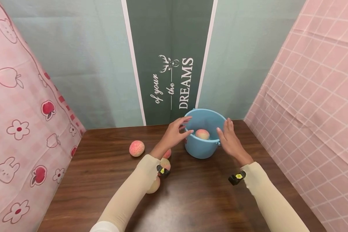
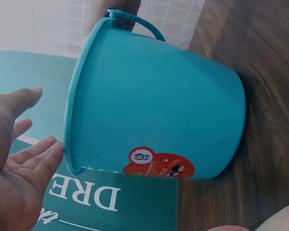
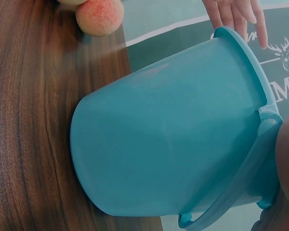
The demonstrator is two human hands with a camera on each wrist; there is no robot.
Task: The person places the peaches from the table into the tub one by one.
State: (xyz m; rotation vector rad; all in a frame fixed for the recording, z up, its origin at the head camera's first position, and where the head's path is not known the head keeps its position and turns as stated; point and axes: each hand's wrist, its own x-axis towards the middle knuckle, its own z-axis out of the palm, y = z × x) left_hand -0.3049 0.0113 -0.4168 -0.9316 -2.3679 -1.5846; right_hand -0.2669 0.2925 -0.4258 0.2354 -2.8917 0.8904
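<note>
A light blue bucket stands upright on the table, with a red sticker on its side. One pink-and-cream peach lies inside. My left hand is at the bucket's left rim, thumb and fingers spread apart; its fingertips come right up to the rim in the left wrist view. On the opposite side my right hand rests at the rim with fairly straight fingers, its thumb over the bucket's mouth. The bucket's handle hangs down on the right hand's side.
Left of the bucket lies a lone peach. Several more, among them a pale peach, are partly hidden by my left forearm. A printed cloth hangs behind the brown wooden table, with pink cloths at both sides.
</note>
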